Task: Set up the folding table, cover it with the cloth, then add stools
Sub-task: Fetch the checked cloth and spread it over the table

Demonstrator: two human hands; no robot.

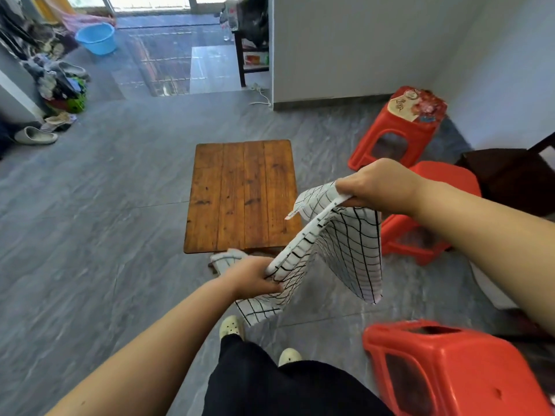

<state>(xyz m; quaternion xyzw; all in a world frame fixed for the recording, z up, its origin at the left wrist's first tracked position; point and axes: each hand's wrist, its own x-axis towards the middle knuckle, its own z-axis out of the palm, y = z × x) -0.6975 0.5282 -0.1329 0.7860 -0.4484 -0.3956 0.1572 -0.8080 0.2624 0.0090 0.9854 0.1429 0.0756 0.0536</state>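
A small wooden folding table stands upright on the grey floor in front of me, its plank top bare. I hold a white cloth with a black grid pattern in the air over the table's near right corner. My left hand grips one edge of the cloth low down. My right hand grips the same edge higher up and to the right. The cloth hangs folded between and below the hands. Three red plastic stools stand to the right: one far, one in the middle, one close.
A dark wooden chair stands at the right edge behind the stools. A blue basin, shoes and piled clothes lie at the far left. A white wall rises behind the table. My feet in pale clogs are just below the cloth.
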